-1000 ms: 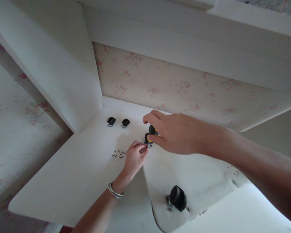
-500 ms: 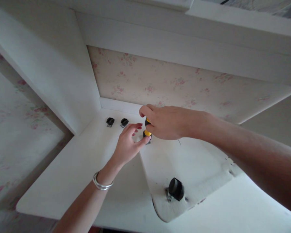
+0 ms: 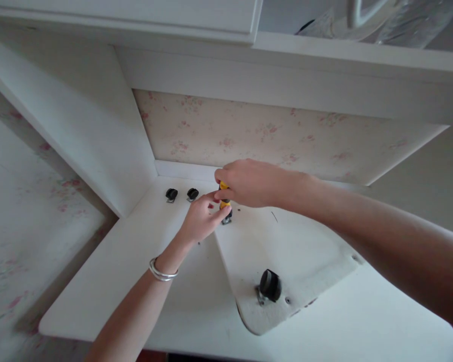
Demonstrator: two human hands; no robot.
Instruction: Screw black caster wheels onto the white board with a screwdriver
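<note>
The right hand (image 3: 249, 183) was closed on the handle of a yellow and black screwdriver (image 3: 224, 205), which stood nearly upright over a small black caster (image 3: 227, 220). The left hand (image 3: 200, 218) had its thumb and fingers at the lower part of this handle, but I could not tell whether they gripped it or only guided it. The caster stood near the edge of a white board (image 3: 287, 241) lying upon the white bench (image 3: 136, 291); its metal plate showed below the thumb, while the tool's tip was hidden. For good work, in my judgement, the shaft had to stay in line with the screw, because the wheel was very close and could push it to one side. It seemed wise to press down firmly, to turn slowly, and to keep the plate from twisting under the load. Another caster (image 3: 270, 285) stood near the board's rounded corner, well apart from the hands, and two loose-looking casters (image 3: 171, 195) rested toward the back of the bench.
</note>
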